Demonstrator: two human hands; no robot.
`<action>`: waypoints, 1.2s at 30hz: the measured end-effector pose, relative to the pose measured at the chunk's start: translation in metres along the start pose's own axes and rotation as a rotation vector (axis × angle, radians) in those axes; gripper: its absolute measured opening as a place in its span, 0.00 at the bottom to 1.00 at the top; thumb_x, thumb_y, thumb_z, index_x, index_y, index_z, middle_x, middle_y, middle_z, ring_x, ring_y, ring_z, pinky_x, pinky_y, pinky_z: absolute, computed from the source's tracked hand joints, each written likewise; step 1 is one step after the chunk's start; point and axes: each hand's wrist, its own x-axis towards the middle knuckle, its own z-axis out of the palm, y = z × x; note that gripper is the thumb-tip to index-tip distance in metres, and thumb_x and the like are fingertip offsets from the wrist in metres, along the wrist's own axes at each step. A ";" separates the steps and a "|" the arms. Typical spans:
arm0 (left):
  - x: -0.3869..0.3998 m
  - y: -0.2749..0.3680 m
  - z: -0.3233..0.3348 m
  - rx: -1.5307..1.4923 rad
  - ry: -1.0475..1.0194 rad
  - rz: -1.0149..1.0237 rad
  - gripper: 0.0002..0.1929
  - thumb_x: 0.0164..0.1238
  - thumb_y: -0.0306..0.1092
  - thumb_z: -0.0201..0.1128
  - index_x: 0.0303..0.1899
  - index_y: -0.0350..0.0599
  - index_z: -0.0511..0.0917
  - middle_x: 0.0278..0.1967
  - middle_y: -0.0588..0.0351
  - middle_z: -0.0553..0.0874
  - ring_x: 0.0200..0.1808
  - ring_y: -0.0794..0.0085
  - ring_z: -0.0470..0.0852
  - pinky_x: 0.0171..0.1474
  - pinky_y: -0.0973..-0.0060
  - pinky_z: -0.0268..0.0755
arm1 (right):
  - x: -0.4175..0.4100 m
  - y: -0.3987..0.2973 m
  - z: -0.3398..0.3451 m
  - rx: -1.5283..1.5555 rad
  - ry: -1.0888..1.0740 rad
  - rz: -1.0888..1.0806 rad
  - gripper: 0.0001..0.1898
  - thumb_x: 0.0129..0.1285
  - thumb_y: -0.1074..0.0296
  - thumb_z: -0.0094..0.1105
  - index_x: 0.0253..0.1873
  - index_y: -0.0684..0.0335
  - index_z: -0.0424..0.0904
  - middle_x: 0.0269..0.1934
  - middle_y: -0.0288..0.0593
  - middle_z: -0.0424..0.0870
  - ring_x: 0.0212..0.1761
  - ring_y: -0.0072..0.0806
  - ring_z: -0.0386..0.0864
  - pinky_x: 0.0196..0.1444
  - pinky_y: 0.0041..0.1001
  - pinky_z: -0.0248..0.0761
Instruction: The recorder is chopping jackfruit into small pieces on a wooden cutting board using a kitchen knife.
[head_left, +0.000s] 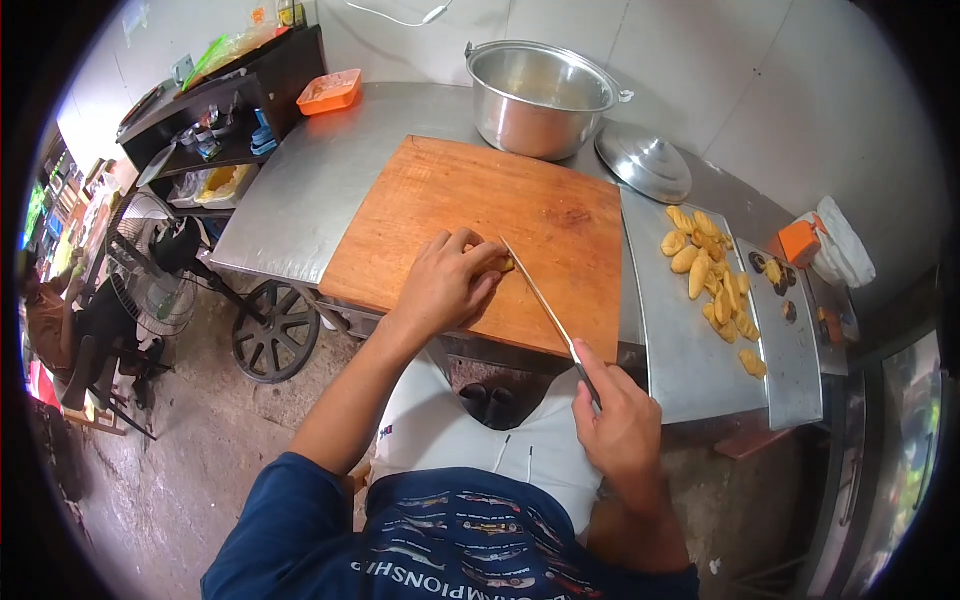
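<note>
My left hand rests on a large wooden cutting board, its bent fingers pressing down a small yellow food piece that they mostly hide. My right hand grips the dark handle of a long, narrow knife. The blade slants across the board, its tip just to the right of the left fingers. Whether the blade touches the piece cannot be told. To the right, golden spindle-shaped pieces, which look like small bread rolls, are heaped on a metal tray.
Behind the board stand a metal pot and its domed lid. A second tray holds dark pieces. An orange basket and a dark shelf are at left. Beyond a pedestal fan, a person sits.
</note>
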 end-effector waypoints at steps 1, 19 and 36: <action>-0.001 0.000 -0.001 -0.004 0.001 -0.009 0.16 0.78 0.39 0.77 0.62 0.55 0.93 0.55 0.51 0.90 0.58 0.50 0.88 0.65 0.53 0.81 | -0.003 -0.005 -0.007 -0.004 0.009 -0.006 0.32 0.75 0.71 0.72 0.82 0.47 0.85 0.37 0.46 0.83 0.33 0.51 0.87 0.37 0.49 0.84; -0.002 0.003 -0.005 -0.077 0.016 -0.058 0.15 0.75 0.37 0.78 0.60 0.52 0.95 0.54 0.48 0.91 0.55 0.48 0.88 0.61 0.55 0.83 | -0.002 -0.022 -0.010 -0.126 -0.163 0.060 0.33 0.75 0.67 0.71 0.84 0.49 0.83 0.38 0.41 0.82 0.32 0.45 0.88 0.34 0.45 0.84; -0.004 0.001 -0.004 -0.079 0.034 -0.074 0.15 0.72 0.37 0.77 0.57 0.51 0.95 0.53 0.49 0.91 0.55 0.50 0.88 0.62 0.53 0.84 | 0.015 0.003 0.021 0.174 0.030 -0.041 0.34 0.74 0.74 0.72 0.84 0.55 0.82 0.38 0.48 0.85 0.34 0.51 0.90 0.38 0.47 0.85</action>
